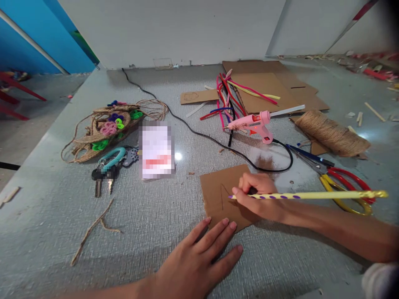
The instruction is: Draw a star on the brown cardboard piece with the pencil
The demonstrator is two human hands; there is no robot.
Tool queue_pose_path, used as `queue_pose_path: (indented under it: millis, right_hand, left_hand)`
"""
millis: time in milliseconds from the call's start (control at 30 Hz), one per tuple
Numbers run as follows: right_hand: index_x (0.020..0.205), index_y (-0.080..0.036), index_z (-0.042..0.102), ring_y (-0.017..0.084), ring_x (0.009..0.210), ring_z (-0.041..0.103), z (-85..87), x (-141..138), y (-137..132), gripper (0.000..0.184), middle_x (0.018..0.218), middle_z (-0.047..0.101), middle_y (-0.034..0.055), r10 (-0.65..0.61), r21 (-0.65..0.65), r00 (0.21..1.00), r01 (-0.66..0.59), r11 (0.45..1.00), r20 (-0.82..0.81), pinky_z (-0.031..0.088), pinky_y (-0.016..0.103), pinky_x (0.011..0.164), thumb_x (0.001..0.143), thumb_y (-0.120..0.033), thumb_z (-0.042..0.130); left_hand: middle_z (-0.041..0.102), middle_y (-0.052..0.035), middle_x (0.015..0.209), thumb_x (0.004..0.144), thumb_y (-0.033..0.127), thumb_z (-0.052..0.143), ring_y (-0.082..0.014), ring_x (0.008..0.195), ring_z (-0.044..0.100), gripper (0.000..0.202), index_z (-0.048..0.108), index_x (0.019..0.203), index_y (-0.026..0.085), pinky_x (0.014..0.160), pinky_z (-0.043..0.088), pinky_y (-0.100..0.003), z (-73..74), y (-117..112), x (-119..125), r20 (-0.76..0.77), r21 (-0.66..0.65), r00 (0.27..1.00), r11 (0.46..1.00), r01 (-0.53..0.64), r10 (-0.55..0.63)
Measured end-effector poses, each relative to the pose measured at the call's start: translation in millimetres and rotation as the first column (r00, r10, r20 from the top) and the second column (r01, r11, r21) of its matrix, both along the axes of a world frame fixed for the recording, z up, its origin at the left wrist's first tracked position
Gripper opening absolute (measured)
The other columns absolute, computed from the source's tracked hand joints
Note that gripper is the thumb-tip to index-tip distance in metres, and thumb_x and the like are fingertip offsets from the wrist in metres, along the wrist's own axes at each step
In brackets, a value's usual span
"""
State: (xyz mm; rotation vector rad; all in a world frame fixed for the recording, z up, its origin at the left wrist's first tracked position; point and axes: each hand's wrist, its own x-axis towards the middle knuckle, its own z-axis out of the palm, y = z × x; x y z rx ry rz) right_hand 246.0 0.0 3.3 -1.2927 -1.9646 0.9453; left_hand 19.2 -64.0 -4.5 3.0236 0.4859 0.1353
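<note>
Grey, woven-textured tabletop [156, 228]. Below centre: one flat cardboard piece [213, 185]; left hand [193, 259] fingers loosely spread, right hand [263, 207] pinching one yellow pencil [324, 195], tip seemingly touching.

Matt cardboard piece [215, 195], glossy pencil [314, 195], plastic glue gun [257, 124], rough twine [332, 133], apparently jute.

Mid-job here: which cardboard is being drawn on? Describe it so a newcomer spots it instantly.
On the grey table, find the pink glue gun; the cardboard lies nearer the wearer. The left hand touches its near edge, and the right hand holds a pencil over it. Unlike the larger sheets farther back, it lies under the hands and bears thin drawn lines.
</note>
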Motion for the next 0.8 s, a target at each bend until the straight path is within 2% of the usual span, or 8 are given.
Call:
queue_pose_path:
  millis: [100, 200, 667, 800]
  right_hand:
    - [0.053, -0.02, 0.029, 0.006, 0.042, 0.029, 1.6, 3.7, 8.3, 0.03, 0.044, 0.031, -0.0081, 0.099, -0.06, 0.995, -0.1, 0.993, -0.029, 0.023, 0.021, 0.043, 0.071, -0.018, 0.053]
    - [0.051, -0.02, 0.027, 0.005, 0.042, 0.026, 5.0, 3.8, 14.3, 0.029, 0.043, 0.029, -0.0086, 0.186, -0.132, 0.982, -0.182, 0.974, 0.015, 0.019, 0.021, 0.043, 0.065, -0.013, 0.051]
    - [0.05, -0.019, 0.028, 0.005, 0.042, 0.029, 8.1, 0.9, 16.4, 0.027, 0.043, 0.03, -0.0083, 0.161, -0.134, 0.986, -0.153, 0.979, 0.048, 0.021, 0.021, 0.044, 0.066, -0.013, 0.049]
    - [0.051, -0.019, 0.027, 0.005, 0.043, 0.028, 8.7, 0.1, 16.7, 0.027, 0.043, 0.029, -0.0083, 0.157, -0.147, 0.985, -0.145, 0.978, 0.072, 0.02, 0.022, 0.045, 0.066, -0.013, 0.048]
  left_hand:
    - [0.037, -0.011, 0.146, 0.097, 0.04, 0.032, -0.0242, 0.133, 0.034, 0.046, 0.037, 0.139, 0.022, 0.11, 0.015, -0.039, 0.4, -0.2, 0.1, 0.008, 0.026, 1.0, 1.0, -0.005, 0.005]
    - [0.036, -0.0116, 0.146, 0.096, 0.043, 0.034, -0.0247, 0.135, 0.031, 0.05, 0.035, 0.141, 0.022, 0.11, 0.015, -0.04, 1.0, -0.5, 0.0, 0.011, 0.028, 1.0, 1.0, -0.008, 0.008]
    - [0.031, -0.0124, 0.148, 0.094, 0.043, 0.039, -0.0263, 0.136, 0.029, 0.054, 0.031, 0.143, 0.022, 0.11, 0.019, -0.04, 1.3, -0.7, -0.3, -0.007, -0.032, 1.0, 0.999, -0.007, 0.006]
    - [0.034, -0.0124, 0.147, 0.094, 0.043, 0.038, -0.0259, 0.135, 0.031, 0.052, 0.033, 0.142, 0.022, 0.109, 0.019, -0.04, 1.7, -0.1, 0.5, -0.01, -0.016, 1.0, 1.0, -0.006, 0.006]
